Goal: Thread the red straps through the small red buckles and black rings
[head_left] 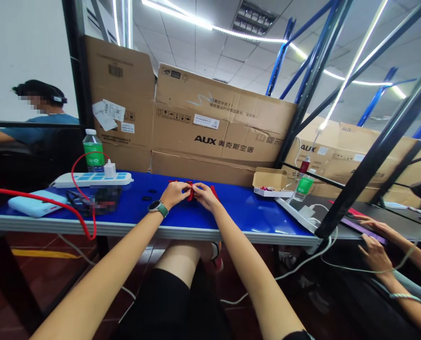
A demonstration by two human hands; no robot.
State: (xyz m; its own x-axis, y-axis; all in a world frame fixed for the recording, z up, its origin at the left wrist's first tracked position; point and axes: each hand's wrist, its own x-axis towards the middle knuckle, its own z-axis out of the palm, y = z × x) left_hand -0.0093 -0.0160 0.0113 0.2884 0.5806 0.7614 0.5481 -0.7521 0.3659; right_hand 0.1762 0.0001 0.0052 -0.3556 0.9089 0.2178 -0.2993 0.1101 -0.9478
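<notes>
Round watch [155, 206], green strap [164, 209], black shorts [153, 304]

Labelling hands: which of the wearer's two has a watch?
The left hand: a green-strapped watch sits just behind it. The right hand, also at the red material, has none.

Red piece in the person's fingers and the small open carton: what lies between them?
In the head view, from the red piece to the carton: the right hand, more red material beside it, then a stretch of blue tabletop.
</notes>
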